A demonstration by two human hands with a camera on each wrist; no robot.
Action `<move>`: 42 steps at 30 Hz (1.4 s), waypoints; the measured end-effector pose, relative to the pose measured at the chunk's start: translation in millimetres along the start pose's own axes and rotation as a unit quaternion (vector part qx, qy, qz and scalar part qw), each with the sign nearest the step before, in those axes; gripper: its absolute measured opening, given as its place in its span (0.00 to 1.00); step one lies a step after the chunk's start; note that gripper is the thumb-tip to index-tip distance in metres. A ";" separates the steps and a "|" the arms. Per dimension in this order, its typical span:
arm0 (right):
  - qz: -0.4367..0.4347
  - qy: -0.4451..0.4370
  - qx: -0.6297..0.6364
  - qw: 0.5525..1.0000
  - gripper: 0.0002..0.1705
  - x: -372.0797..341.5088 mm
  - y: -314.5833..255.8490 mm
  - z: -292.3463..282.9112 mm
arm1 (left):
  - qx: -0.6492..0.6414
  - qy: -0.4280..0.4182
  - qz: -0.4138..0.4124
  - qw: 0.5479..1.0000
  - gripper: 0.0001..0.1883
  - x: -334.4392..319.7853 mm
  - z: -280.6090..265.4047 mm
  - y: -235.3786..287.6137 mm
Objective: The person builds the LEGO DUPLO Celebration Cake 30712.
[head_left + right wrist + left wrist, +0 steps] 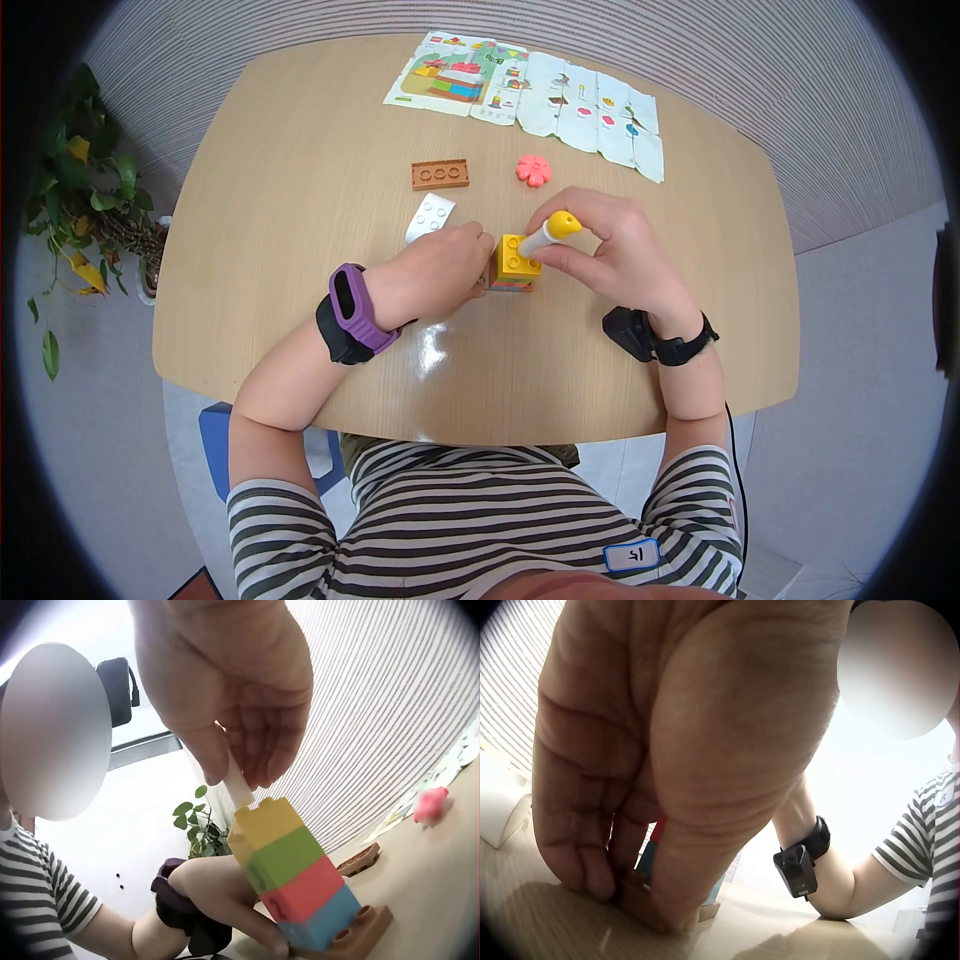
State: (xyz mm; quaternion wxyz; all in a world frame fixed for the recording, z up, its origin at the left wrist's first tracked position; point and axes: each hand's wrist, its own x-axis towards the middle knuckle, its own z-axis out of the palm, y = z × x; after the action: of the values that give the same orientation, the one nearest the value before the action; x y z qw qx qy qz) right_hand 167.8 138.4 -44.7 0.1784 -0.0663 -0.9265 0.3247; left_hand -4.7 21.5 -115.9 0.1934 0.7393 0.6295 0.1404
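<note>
A stack of blocks, yellow, green, red and blue from top to bottom, stands on a brown studded plate. My right hand pinches a white candle piece with a yellow flame top; its lower end meets the top of the yellow block in the right wrist view. My left hand grips the brown plate at the foot of the stack, fingers and thumb at its edges.
Behind the left hand lie a white studded piece and another brown plate. A pink flower piece is beyond the stack. An unfolded instruction sheet lies along the table's far edge, and a plant stands at the left.
</note>
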 end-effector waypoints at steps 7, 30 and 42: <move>-0.018 0.027 -0.054 0.998 0.10 -0.5 -6.6 6.2 | -0.004 -0.010 -0.008 1.000 0.15 1.7 0.0 0.1; -0.021 0.073 -0.052 0.996 0.13 -0.9 -12.4 12.6 | -0.004 -0.012 -0.008 1.000 0.16 0.9 -0.5 0.3; -0.084 0.164 -0.109 0.977 0.11 -3.5 -16.1 16.6 | 0.000 -0.008 -0.010 1.000 0.16 1.0 0.1 1.4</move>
State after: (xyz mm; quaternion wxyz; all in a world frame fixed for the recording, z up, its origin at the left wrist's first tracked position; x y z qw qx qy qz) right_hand 164.8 115.5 -47.7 0.3463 -0.0599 -0.9167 0.1901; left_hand -3.3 22.3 -115.5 0.2003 0.7339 0.6353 0.1326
